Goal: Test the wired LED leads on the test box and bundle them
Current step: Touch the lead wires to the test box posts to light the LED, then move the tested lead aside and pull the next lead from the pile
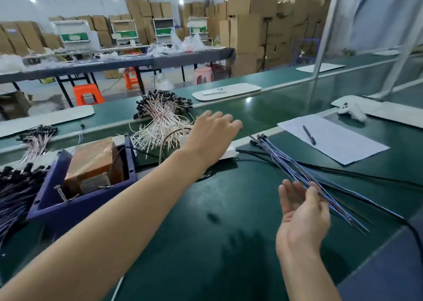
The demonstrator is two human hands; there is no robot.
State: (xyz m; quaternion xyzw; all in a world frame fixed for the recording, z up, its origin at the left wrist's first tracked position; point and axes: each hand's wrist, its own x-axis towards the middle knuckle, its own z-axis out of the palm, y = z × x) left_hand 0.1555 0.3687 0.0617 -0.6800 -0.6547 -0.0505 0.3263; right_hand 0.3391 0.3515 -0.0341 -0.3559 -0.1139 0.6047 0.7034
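Leads [288, 166] sit pinched in right hand [302, 216]; whether left hand [210, 135] holds anything cannot be told.

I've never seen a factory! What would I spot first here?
The right hand holds a fan of blue leads at the front right. The left hand reaches out beside a big heap of pale leads in the middle, with the blue test box on its left.

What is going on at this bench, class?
A person works at a green bench. The right hand grips a bunch of blue leads, palm up. The left hand reaches forward over a white power strip, near the leads' black heads; whether it pinches one is unclear. The blue test box sits at the left, untouched.
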